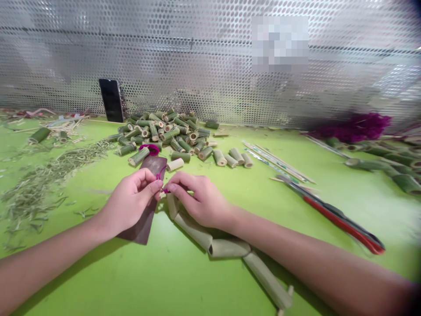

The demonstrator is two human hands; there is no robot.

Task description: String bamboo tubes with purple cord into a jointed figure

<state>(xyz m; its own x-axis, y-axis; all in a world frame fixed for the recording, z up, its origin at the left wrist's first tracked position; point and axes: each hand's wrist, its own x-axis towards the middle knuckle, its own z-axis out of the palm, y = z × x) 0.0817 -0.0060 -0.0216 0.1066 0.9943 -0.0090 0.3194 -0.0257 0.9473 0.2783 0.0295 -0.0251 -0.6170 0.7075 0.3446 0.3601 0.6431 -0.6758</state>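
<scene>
My left hand (128, 202) is closed, thumb and fingertips pinching a thin magenta cord (158, 175). Close beside it, my right hand (204, 199) pinches the same cord, and a small pale bit shows between the fingertips. From under the right hand a chain of peeled bamboo tubes (230, 248), joined end to end, runs down to the lower right. A dark brown flat sheet (141, 230), perhaps sandpaper, lies partly beneath the left hand. Just behind the hands are a loose pale bamboo tube (175, 165) and a coil of magenta cord (153, 149).
Cut green bamboo pieces (167, 129) are heaped at the back, and shavings (59, 171) cover the left. Red-handled pruning shears (342, 219) and thin sticks (279, 162) lie right. A phone (111, 101) leans on the perforated metal wall (197, 66). A purple bundle (358, 127) sits far right.
</scene>
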